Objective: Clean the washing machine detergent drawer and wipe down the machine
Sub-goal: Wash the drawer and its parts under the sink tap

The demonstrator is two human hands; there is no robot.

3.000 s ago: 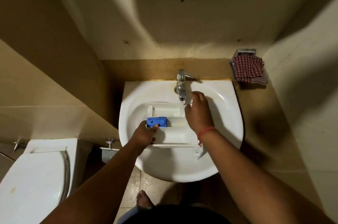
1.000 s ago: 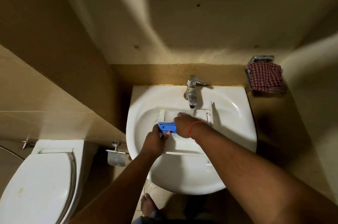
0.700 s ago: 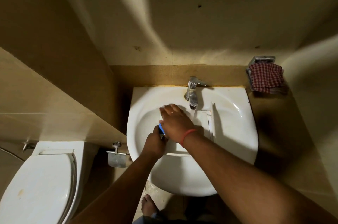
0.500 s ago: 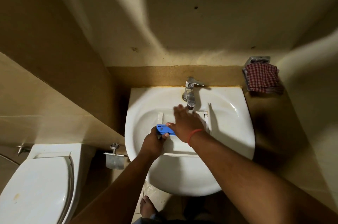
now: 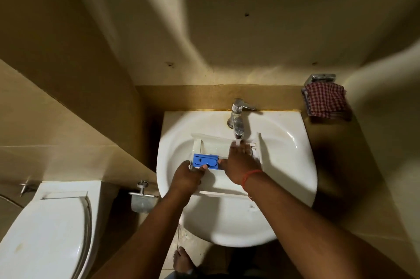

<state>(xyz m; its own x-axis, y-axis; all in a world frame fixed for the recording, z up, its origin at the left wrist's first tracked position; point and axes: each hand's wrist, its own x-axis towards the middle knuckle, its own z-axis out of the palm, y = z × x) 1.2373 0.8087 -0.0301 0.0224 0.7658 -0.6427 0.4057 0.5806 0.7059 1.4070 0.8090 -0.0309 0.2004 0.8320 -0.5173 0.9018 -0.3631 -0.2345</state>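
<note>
With the detergent drawer [image 5: 223,160] lying across the sink [image 5: 291,165] basin, the left hand [image 5: 187,176] keeps gripping its left edge while the right hand [image 5: 241,162], fingers extended, has returned under the tap [image 5: 237,119] stream, so rinsing continues.

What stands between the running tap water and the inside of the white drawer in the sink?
The right hand does: its straight fingers lie in the white plastic detergent drawer right under the chrome tap, so the stream falls on them first. The left hand grips the drawer's left side at the blue insert.
</note>
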